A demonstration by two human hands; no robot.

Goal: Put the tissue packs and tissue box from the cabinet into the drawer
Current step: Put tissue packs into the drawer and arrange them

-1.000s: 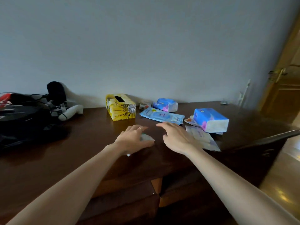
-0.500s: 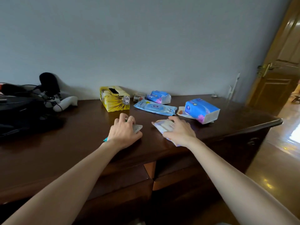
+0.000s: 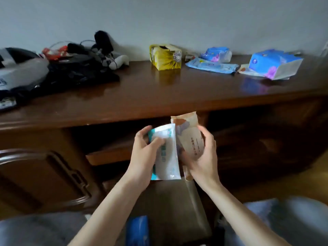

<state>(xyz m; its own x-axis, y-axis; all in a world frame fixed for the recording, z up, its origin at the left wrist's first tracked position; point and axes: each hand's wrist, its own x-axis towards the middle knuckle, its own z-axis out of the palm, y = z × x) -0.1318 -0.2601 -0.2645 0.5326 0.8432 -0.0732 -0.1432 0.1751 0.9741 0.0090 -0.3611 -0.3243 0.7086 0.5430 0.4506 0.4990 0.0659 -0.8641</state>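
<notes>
A dark wooden cabinet [image 3: 159, 93] stands against a grey wall [image 3: 159, 18]. On it sit a yellow tissue box [image 3: 166, 57], blue tissue packs [image 3: 212, 65] and black gear [image 3: 71, 71]. Below its edge, the left hand [image 3: 143, 157] grips a white-teal pack [image 3: 167, 153] and the right hand [image 3: 204, 157] grips a beige pack [image 3: 189, 135], over an open drawer [image 3: 177, 210].

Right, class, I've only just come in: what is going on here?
A person holds two flat tissue packs below the cabinet top: the left hand grips a white and teal pack, the right hand an orange-patterned pack. The yellow tissue box and blue packs remain on top.
</notes>
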